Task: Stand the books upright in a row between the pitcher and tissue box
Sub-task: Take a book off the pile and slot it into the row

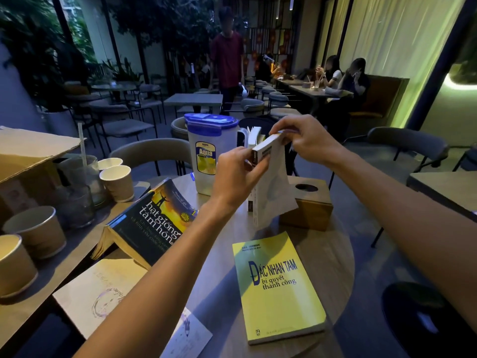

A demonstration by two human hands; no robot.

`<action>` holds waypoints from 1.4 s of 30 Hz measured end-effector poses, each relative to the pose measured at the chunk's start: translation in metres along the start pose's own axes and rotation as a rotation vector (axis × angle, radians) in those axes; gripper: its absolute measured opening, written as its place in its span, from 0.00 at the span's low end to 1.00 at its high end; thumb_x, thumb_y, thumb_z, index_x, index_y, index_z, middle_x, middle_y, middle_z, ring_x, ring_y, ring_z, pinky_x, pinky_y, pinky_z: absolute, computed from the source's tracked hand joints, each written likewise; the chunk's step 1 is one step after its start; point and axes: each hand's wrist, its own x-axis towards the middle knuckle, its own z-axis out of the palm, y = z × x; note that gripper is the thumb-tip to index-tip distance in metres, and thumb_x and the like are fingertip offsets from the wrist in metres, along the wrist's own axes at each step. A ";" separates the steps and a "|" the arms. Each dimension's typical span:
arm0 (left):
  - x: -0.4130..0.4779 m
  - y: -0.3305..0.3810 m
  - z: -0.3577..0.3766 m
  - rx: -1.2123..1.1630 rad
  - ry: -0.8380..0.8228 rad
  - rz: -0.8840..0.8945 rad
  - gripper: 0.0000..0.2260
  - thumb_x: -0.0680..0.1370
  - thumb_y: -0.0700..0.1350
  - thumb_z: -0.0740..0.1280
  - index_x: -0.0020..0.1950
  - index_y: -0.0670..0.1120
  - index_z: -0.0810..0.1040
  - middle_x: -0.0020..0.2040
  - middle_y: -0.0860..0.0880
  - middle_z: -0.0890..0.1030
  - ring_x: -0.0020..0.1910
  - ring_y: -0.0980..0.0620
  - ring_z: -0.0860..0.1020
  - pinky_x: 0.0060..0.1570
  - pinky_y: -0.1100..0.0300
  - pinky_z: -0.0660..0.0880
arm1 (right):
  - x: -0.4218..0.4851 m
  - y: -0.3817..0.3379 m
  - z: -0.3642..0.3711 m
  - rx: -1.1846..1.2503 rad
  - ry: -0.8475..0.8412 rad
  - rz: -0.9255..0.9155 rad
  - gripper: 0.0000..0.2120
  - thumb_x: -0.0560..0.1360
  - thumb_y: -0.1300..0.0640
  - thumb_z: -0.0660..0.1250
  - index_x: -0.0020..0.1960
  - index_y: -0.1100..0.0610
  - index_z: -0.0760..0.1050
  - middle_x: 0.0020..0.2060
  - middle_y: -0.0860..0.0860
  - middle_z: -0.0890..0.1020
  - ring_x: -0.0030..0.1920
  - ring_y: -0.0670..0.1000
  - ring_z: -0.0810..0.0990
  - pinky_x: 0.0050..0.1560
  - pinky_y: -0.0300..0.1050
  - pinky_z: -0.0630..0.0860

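So both hands, left hand (238, 174) and right hand (304, 140), have fingers clamped on a white book (271, 192) standing between the lidded pitcher (206, 156) and tissue box (313, 202) near the bench's far edge.

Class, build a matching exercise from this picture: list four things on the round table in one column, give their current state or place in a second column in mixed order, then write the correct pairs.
Column A
1. yellow book
2. white book
3. dark book
4. pitcher

Column B
a. held by both hands, nearly upright
b. stands at the far side of the table, blue lid on
c. lies flat, cover up, near the front table edge
d. lies tilted at the left, one end raised

Pairs: 1-c, 2-a, 3-d, 4-b
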 end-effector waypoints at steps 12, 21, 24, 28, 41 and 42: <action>0.008 -0.002 0.022 0.085 0.134 0.081 0.10 0.77 0.45 0.74 0.49 0.38 0.83 0.43 0.44 0.83 0.36 0.58 0.76 0.35 0.77 0.71 | 0.019 0.002 -0.005 -0.063 0.073 -0.093 0.18 0.74 0.75 0.60 0.57 0.63 0.81 0.55 0.57 0.82 0.56 0.56 0.80 0.56 0.50 0.81; 0.018 -0.004 0.036 0.110 0.169 0.054 0.10 0.77 0.47 0.73 0.48 0.39 0.83 0.43 0.44 0.83 0.35 0.55 0.78 0.36 0.74 0.70 | -0.016 0.044 0.028 -0.223 -0.246 0.398 0.07 0.79 0.56 0.70 0.56 0.57 0.78 0.47 0.52 0.83 0.46 0.49 0.85 0.42 0.40 0.79; 0.021 -0.002 0.040 0.108 0.164 0.073 0.10 0.77 0.45 0.74 0.49 0.38 0.83 0.44 0.44 0.84 0.37 0.54 0.80 0.37 0.70 0.74 | -0.028 0.060 0.048 -0.234 -0.339 0.358 0.08 0.78 0.60 0.70 0.56 0.52 0.79 0.50 0.48 0.82 0.51 0.49 0.82 0.42 0.35 0.74; 0.028 -0.004 0.041 0.112 0.169 0.081 0.10 0.76 0.46 0.74 0.49 0.38 0.83 0.45 0.44 0.84 0.38 0.53 0.82 0.37 0.61 0.81 | -0.029 0.068 0.060 -0.223 -0.333 0.313 0.13 0.77 0.65 0.68 0.57 0.52 0.80 0.54 0.49 0.82 0.54 0.49 0.82 0.44 0.36 0.77; 0.001 -0.026 0.076 0.168 0.077 -0.012 0.08 0.76 0.45 0.75 0.48 0.40 0.83 0.43 0.44 0.84 0.38 0.56 0.77 0.36 0.61 0.77 | -0.004 0.055 0.039 0.375 0.089 0.445 0.16 0.82 0.44 0.62 0.61 0.55 0.74 0.55 0.55 0.83 0.46 0.54 0.87 0.42 0.53 0.86; 0.000 -0.028 0.077 0.167 0.079 -0.017 0.08 0.76 0.45 0.74 0.48 0.40 0.83 0.43 0.44 0.84 0.38 0.57 0.75 0.36 0.64 0.74 | -0.002 0.053 0.039 0.377 0.073 0.455 0.19 0.81 0.41 0.62 0.62 0.55 0.73 0.56 0.55 0.82 0.47 0.54 0.87 0.43 0.55 0.86</action>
